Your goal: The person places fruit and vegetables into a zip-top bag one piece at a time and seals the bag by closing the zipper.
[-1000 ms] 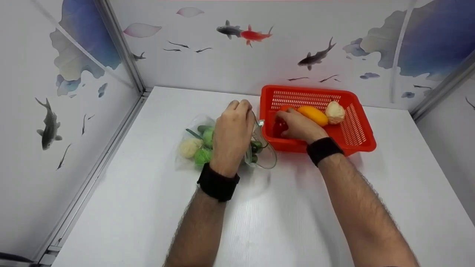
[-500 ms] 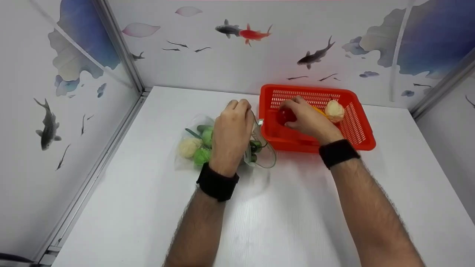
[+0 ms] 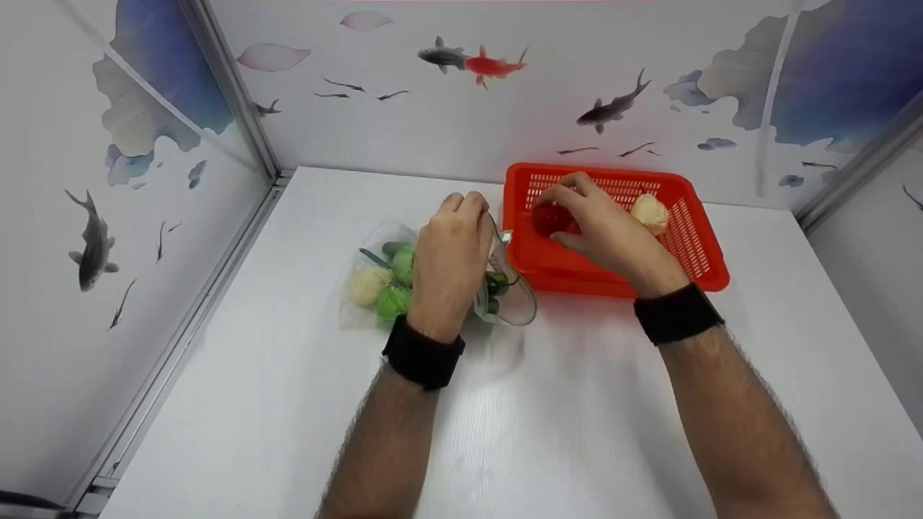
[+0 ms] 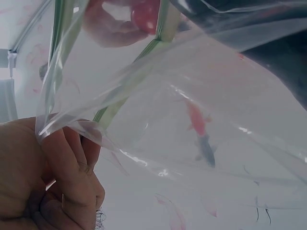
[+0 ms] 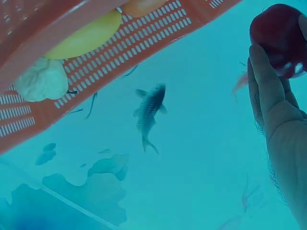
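Observation:
My left hand [image 3: 451, 267] pinches the rim of a clear plastic zip bag [image 3: 518, 306] with a green edge. The bag lies on the table with its mouth towards the basket. Through it show green round vegetables [image 3: 393, 304], a cream ball-shaped one [image 3: 366, 286] and dark green pieces [image 3: 496, 283]. My right hand [image 3: 598, 223] grips a round, glossy red fruit [image 3: 549, 218] above the left part of the red basket [image 3: 707, 280]. In the left wrist view, the red fruit [image 4: 144, 19] appears beyond the bag's open mouth.
Inside the basket sit a pale, wrinkled, round vegetable [image 3: 650, 214], a long yellow one [image 5: 91, 36] and an orange-coloured one [image 5: 144, 5]. My right hand hides the last two in the head view. A printed wall [image 3: 404, 130] stands behind the white table [image 3: 288, 404].
My right hand has lifted the red fruit from low in the basket and tilted. It now covers the yellow vegetable in the head view. My left hand holds still at the bag.

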`<state>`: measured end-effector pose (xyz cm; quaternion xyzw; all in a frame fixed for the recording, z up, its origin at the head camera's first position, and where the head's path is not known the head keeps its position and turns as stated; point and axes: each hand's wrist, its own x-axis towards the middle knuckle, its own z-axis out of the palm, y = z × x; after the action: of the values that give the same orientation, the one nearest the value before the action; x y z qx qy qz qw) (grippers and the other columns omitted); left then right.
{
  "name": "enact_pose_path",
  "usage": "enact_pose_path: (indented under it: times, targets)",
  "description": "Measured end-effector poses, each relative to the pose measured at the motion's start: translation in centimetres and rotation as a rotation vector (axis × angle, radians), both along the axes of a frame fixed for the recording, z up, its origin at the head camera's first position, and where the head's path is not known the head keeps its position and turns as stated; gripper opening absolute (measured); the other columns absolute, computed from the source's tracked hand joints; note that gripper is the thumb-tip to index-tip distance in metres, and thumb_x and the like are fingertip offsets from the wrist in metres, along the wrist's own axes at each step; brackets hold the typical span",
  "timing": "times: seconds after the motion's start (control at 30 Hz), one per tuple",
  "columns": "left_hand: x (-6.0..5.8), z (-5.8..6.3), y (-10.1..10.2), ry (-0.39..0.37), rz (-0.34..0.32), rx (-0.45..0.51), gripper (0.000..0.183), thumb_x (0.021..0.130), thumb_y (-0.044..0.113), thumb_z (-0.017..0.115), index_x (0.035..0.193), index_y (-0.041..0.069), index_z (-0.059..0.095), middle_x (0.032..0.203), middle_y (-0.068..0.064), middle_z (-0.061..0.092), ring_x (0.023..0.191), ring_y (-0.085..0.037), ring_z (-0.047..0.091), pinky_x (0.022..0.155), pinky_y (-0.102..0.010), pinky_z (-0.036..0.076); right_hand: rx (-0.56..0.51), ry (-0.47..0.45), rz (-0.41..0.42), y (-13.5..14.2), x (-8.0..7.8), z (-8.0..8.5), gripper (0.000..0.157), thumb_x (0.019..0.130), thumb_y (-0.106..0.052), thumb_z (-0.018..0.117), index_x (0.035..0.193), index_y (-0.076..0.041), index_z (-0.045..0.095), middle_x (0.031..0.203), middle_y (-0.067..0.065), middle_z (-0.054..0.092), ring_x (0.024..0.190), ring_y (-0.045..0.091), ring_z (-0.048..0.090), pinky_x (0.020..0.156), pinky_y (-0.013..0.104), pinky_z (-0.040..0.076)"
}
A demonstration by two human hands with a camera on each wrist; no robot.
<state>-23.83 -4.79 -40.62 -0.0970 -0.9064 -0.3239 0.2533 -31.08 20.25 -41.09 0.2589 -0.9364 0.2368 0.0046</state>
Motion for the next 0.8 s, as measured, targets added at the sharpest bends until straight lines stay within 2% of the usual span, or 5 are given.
enact_pose_path:
  times: [0.27,0.43,0.6,0.8]
  targets:
    - [0.0,0.2,-0.1,-0.027,-0.009,-0.010,0.015,0.119,0.012,0.070,0.122,0.003,0.082,0.107,-0.016,0.079,0.097,-0.029,0.084,0.093,-0.036,0.074,-0.026,0.121,0.072,-1.0,2.6,1.3,0.052,0.105,0.003,0.084,0.153,-0.010,0.069,0.164,0.020,0.057,0.153,0.043,0.060,0.118,0.060,0.066]
    - [0.0,0.1,-0.1,0.005,-0.002,-0.026,0.015,0.119,0.012,0.070,0.120,0.004,0.083,0.106,-0.015,0.079,0.094,-0.029,0.085,0.088,-0.036,0.074,-0.054,0.173,0.101,-1.4,4.1,1.5,0.052,0.103,0.002,0.087,0.152,-0.009,0.070,0.164,0.020,0.057,0.150,0.043,0.065,0.116,0.058,0.068]
    - [-0.1,0.1,-0.1,0.028,-0.002,-0.025,0.015,0.119,0.012,0.070,0.119,0.004,0.083,0.106,-0.015,0.079,0.094,-0.029,0.085,0.089,-0.037,0.074,-0.098,0.225,0.157,-2.1,5.4,0.9,0.053,0.101,-0.003,0.091,0.150,-0.008,0.070,0.164,0.022,0.056,0.147,0.043,0.067,0.113,0.053,0.070]
    - [0.0,0.1,-0.2,0.015,-0.007,-0.007,0.016,0.118,0.013,0.071,0.121,0.003,0.084,0.108,-0.016,0.079,0.095,-0.028,0.084,0.093,-0.036,0.074,-0.168,0.254,0.231,-3.3,6.3,-0.7,0.053,0.100,-0.007,0.094,0.146,-0.008,0.068,0.159,0.021,0.059,0.146,0.038,0.066,0.116,0.049,0.068]
